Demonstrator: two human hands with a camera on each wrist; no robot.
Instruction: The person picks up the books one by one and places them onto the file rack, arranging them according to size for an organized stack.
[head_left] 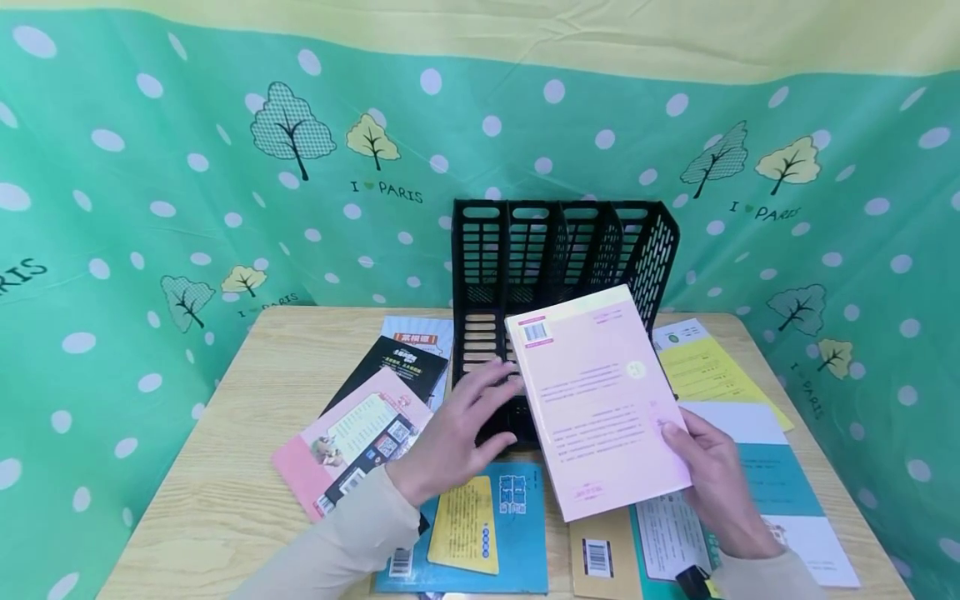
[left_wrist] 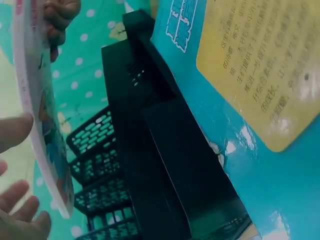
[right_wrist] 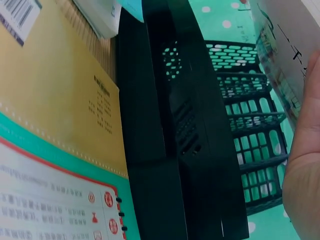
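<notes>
A pink book point(head_left: 592, 400) is held up in front of the black file rack point(head_left: 480, 300), its back cover with a barcode facing the head camera. My right hand point(head_left: 708, 475) grips its lower right edge, thumb on the cover and fingers behind. My left hand point(head_left: 465, 425) is beside the book's left edge with its fingers spread. In the left wrist view the left thumb point(left_wrist: 15, 132) overlaps the spine of the book point(left_wrist: 42, 100). The rack's slots, standing side by side, are partly covered by the book.
Left of the rack lie a pink book point(head_left: 300, 458), a black book point(head_left: 375, 358) and a light blue one point(head_left: 420, 325). In front are a blue book with a yellow panel point(head_left: 525, 533) and a tan book point(head_left: 607, 533). Yellow point(head_left: 712, 375) and white-and-teal books point(head_left: 780, 475) lie right.
</notes>
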